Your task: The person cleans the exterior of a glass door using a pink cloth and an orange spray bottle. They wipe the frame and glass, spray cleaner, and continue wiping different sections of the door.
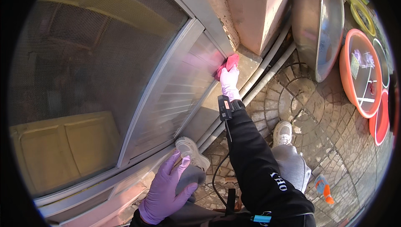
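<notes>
My right hand (230, 78), in a pink-purple disposable glove, holds a red cloth (232, 60) against the lower outer corner of a metal-framed screen door (178, 80), beside the wall's base. My left hand (169, 189), gloved alike, is raised palm down with its fingers apart and holds nothing; it is near the door's lower edge and my shoe (191, 152). The door has a mesh upper part (94, 55) and a ribbed metal lower panel (184, 86). A small black device is strapped at my right wrist, with a cable running down from it.
Two pale pipes (272, 64) run along the wall's foot. A large metal basin (308, 26) leans on its side by the wall. An orange-rimmed basin (346, 80) holding several items and a red basin (380, 120) are at the right. A spray bottle (324, 188) lies on the paving.
</notes>
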### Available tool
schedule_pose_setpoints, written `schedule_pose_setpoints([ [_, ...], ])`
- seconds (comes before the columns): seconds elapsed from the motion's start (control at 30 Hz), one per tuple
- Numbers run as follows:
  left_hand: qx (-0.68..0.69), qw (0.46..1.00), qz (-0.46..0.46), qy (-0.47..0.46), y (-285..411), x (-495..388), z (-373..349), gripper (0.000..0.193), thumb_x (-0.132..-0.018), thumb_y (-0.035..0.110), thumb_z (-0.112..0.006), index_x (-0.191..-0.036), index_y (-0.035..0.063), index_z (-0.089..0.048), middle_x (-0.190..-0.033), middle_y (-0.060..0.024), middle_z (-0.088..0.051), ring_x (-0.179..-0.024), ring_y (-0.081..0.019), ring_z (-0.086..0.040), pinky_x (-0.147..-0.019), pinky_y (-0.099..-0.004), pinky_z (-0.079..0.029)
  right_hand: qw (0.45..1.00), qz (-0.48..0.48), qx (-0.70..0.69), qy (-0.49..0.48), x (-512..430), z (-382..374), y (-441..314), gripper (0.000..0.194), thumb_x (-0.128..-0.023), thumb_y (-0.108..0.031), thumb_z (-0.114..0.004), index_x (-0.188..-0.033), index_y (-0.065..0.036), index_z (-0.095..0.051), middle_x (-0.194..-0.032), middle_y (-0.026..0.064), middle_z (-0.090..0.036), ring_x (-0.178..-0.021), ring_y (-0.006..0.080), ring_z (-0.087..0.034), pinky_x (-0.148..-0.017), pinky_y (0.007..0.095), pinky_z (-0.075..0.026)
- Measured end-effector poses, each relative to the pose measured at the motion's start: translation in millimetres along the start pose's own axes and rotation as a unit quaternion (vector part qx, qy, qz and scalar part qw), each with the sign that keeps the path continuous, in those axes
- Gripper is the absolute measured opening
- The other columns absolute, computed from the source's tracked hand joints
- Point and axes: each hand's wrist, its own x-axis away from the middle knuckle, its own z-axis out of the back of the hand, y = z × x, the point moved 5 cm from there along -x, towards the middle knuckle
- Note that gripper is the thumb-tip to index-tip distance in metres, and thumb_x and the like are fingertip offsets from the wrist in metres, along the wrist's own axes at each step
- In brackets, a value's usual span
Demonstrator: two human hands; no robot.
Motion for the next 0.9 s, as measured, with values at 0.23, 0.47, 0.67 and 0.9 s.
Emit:
schedule_pose_setpoints([
  [0.23, -0.016, 1.000, -0.007, -0.012, 10.0, 0.5, -0.4, 0.064, -0.087, 0.030, -0.066, -0.138, -0.0006, -0.044, -0.142, -0.0250, -0.039, -0.131, -0.0384, -0.041, -0.108, -0.0413, -0.034, 0.974, -0.022, 0.198, -0.105, 111.4, -15.6, 9.6, 0.056, -0.082, -0.016, -0.059, -0.130, 0.009, -0.045, -0.120, 0.0327, -0.046, -0.108, 0.0449, -0.054, -0.096, 0.0441, -0.045],
  [0.47, -0.008, 1.000, -0.010, -0.017, 10.9, 1.1, -2.2, 0.064, -0.087, 0.031, -0.066, -0.139, 0.0003, -0.044, -0.140, -0.0254, -0.042, -0.127, -0.0390, -0.045, -0.106, -0.0416, -0.036, 0.997, -0.032, -0.020, -0.068, 83.7, -12.8, -6.3, 0.043, -0.085, -0.014, -0.059, -0.120, 0.010, -0.051, -0.116, 0.0284, -0.051, -0.108, 0.0397, -0.053, -0.095, 0.0422, -0.043],
  [0.67, -0.044, 0.998, -0.038, -0.020, 16.7, 8.0, 5.3, 0.067, -0.086, 0.033, -0.066, -0.139, 0.0002, -0.041, -0.134, -0.0273, -0.046, -0.117, -0.0422, -0.052, -0.098, -0.0436, -0.044, 0.971, 0.027, -0.217, -0.091, 143.5, -6.9, -106.1, 0.029, -0.085, -0.010, -0.062, -0.110, 0.004, -0.054, -0.110, 0.0199, -0.052, -0.096, 0.0332, -0.056, -0.082, 0.0406, -0.046],
  [0.9, -0.037, 0.999, -0.023, -0.024, 11.3, 12.1, 0.7, 0.068, -0.086, 0.032, -0.067, -0.140, 0.0000, -0.041, -0.131, -0.0261, -0.049, -0.115, -0.0414, -0.054, -0.095, -0.0438, -0.046, 0.949, 0.224, -0.193, -0.112, 198.2, -9.3, -149.7, 0.036, -0.083, -0.011, -0.067, -0.115, 0.000, -0.055, -0.114, 0.0209, -0.050, -0.095, 0.0406, -0.058, -0.082, 0.0412, -0.049],
])
